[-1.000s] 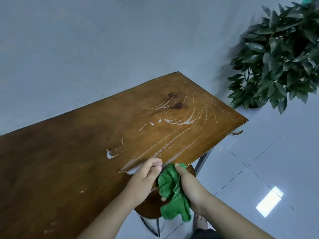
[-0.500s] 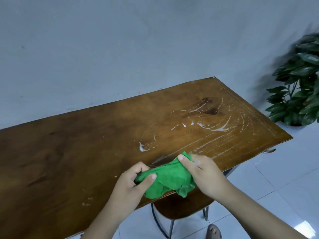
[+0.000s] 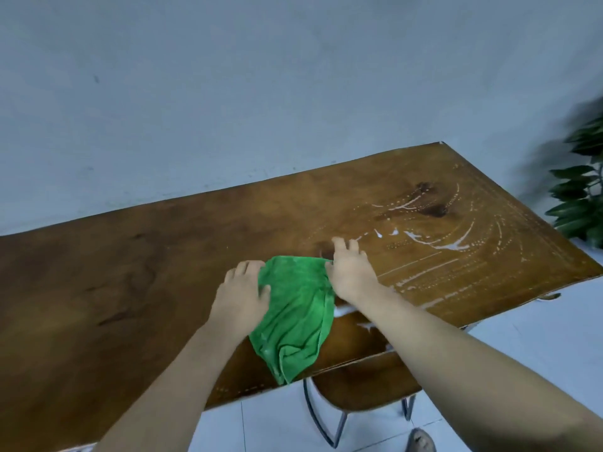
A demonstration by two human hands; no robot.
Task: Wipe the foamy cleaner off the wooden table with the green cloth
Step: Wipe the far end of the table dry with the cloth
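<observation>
The green cloth (image 3: 297, 308) lies spread on the wooden table (image 3: 130, 282), its lower corner reaching the near edge. My left hand (image 3: 241, 295) grips the cloth's left side. My right hand (image 3: 350, 272) holds its upper right corner, fingers stretched onto the wood. White foamy cleaner (image 3: 453, 246) streaks and dots the right part of the table, beyond my right hand. A small patch of foam (image 3: 342, 309) shows just right of the cloth, under my right forearm.
A wooden stool (image 3: 362, 383) with metal legs stands under the table's near edge. A leafy potted plant (image 3: 580, 197) is at the right, past the table's end. A grey wall runs behind the table; white floor tiles lie below.
Both hands have carried the cloth from off the near edge onto the tabletop and spread it flat from a bunch. The view has shifted left, pushing the plant toward the frame's edge.
</observation>
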